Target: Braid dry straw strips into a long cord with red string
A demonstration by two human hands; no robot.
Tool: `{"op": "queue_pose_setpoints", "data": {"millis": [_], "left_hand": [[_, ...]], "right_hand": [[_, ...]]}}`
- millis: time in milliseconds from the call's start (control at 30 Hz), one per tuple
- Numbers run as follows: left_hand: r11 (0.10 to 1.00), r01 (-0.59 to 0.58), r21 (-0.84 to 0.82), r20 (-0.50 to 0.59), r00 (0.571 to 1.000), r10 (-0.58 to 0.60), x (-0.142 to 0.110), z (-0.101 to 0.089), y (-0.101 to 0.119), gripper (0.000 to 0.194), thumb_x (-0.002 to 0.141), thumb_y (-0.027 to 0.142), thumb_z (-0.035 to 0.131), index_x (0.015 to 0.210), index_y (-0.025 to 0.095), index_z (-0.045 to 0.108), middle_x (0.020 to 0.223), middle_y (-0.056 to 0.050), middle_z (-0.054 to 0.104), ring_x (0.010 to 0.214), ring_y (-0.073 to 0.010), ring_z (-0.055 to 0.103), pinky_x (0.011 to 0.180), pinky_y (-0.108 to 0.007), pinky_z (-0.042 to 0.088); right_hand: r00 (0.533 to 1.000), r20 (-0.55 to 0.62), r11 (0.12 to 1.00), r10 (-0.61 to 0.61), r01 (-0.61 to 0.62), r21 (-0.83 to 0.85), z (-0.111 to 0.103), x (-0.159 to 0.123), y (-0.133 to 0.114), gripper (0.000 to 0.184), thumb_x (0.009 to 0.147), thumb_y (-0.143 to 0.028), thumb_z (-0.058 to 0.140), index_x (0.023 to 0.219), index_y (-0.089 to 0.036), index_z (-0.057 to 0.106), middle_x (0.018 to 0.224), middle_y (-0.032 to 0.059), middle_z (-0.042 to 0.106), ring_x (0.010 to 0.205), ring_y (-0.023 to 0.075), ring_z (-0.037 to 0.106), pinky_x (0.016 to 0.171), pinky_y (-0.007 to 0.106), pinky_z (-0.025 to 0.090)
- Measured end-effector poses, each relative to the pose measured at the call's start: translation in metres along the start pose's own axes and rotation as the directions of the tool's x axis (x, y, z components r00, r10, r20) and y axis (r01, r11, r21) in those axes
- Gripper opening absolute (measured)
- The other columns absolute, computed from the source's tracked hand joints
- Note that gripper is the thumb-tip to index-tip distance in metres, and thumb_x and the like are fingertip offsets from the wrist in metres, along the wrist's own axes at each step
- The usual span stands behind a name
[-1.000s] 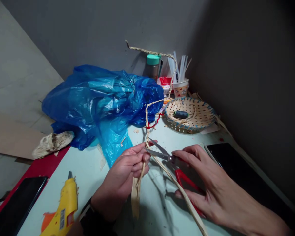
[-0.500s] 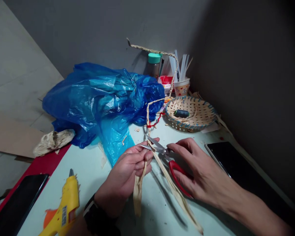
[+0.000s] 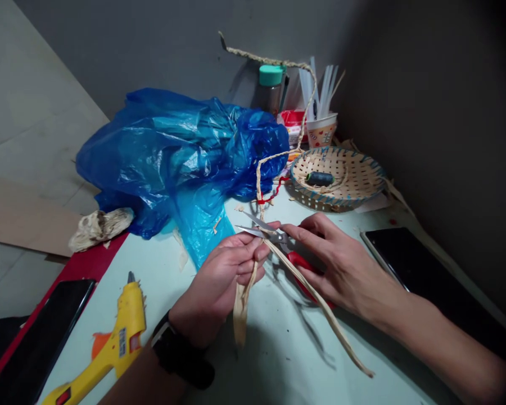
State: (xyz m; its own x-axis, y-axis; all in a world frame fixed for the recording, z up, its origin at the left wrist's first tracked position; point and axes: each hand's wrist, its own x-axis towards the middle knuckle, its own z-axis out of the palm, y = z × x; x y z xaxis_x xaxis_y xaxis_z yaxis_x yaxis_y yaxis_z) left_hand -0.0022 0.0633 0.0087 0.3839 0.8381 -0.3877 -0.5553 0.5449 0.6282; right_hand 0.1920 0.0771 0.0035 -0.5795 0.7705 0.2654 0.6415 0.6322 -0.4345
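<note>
Pinched in the fingers of my left hand (image 3: 231, 267) is the near end of a braided cord (image 3: 258, 177) of pale dried fibre. Two loose strands hang from that end, a short one (image 3: 241, 315) below my left hand and a longer one (image 3: 333, 323) reaching right across the table. My right hand (image 3: 329, 259) grips red-handled scissors (image 3: 280, 239). Their blades are slightly apart and lie at the cord's end, right by my left fingertips. Red yarn (image 3: 276, 191) is tied round the braid just beyond. The cord's far end rises against the wall.
A blue plastic bag (image 3: 172, 146) covers the back left. At the back right are a woven basket (image 3: 337, 197) with a dark thread spool (image 3: 319, 179), a paper cup (image 3: 321, 130) of glue sticks and a green-lidded jar (image 3: 270, 84). A yellow glue gun (image 3: 129, 315) and phones (image 3: 63, 326) (image 3: 405, 261) flank my arms.
The scissors have turned, their blades now pointing more to the upper left and crossing the cord's end. The long strand has swung right. The whole view has shifted slightly.
</note>
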Motion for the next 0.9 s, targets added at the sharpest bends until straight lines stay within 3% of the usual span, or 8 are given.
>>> {"op": "queue_pose_setpoints", "data": {"millis": [267,500,900], "left_hand": [[0.999,-0.001,0.054,0.004,1.000,0.001,-0.001,0.000,-0.004,0.004,0.082,0.007,0.053,0.079,0.010,0.055,0.065,0.005,0.037,0.044,0.0018,0.022,0.040,-0.011,0.016],[0.999,-0.007,0.032,-0.028,1.000,0.008,0.002,0.000,-0.007,0.012,0.080,0.000,0.050,0.074,0.010,0.053,0.061,0.004,0.040,0.041,0.0017,0.021,0.038,-0.011,0.017],[0.997,-0.018,0.080,-0.022,1.000,0.020,0.005,-0.004,-0.012,0.015,0.076,-0.003,0.050,0.069,0.010,0.053,0.057,0.004,0.043,0.038,0.0013,0.020,0.034,-0.010,0.020]], "right_hand": [[1.000,0.018,0.999,-0.023,0.023,-0.039,0.002,-0.004,0.004,0.024,0.087,-0.023,0.047,0.109,-0.016,0.055,0.095,0.0095,0.048,0.075,0.0181,0.050,0.066,0.030,0.045],[1.000,0.010,0.995,-0.017,0.018,-0.096,0.003,-0.006,0.000,0.013,0.088,-0.020,0.045,0.095,-0.016,0.056,0.090,0.0066,0.046,0.069,0.0149,0.047,0.061,0.027,0.041],[0.999,0.010,0.963,-0.034,0.035,-0.266,0.005,-0.012,-0.002,0.017,0.089,-0.017,0.044,0.101,-0.016,0.056,0.090,0.0052,0.046,0.068,0.0144,0.047,0.060,0.026,0.036]]}}
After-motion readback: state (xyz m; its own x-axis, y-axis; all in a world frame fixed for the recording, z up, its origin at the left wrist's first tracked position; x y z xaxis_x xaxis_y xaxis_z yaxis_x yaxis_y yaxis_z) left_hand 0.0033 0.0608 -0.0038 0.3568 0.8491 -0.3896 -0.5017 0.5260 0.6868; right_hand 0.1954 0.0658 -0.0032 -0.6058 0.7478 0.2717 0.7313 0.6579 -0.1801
